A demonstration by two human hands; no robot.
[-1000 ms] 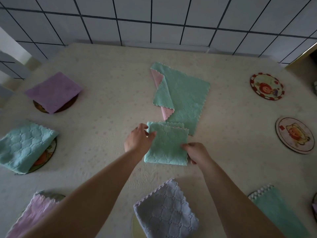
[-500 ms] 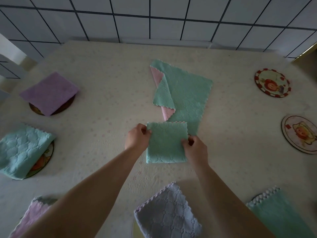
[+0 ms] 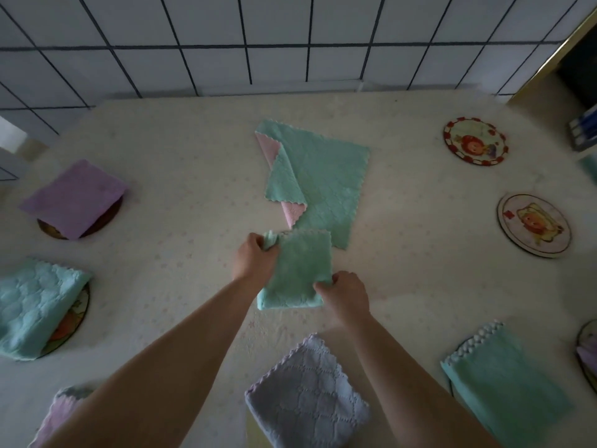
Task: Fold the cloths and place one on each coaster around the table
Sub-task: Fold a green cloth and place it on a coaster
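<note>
A small folded green cloth lies at the table's middle. My left hand grips its far left corner, bunching it. My right hand pinches its near right corner. Behind it a larger green cloth with a pink underside lies unfolded, one edge flipped over. Two bare round picture coasters sit at the right. Folded cloths cover coasters at the left: purple, teal and pink. A lavender cloth and a green one lie near me.
The table wears a pale dotted cover and meets a white tiled wall at the back. Another coaster's rim shows at the right edge. A dark doorway opens at the upper right.
The small green cloth's far left corner is now bunched in my left hand. My right hand slid from the cloth's far right edge to its near right corner. The camera tilted up.
</note>
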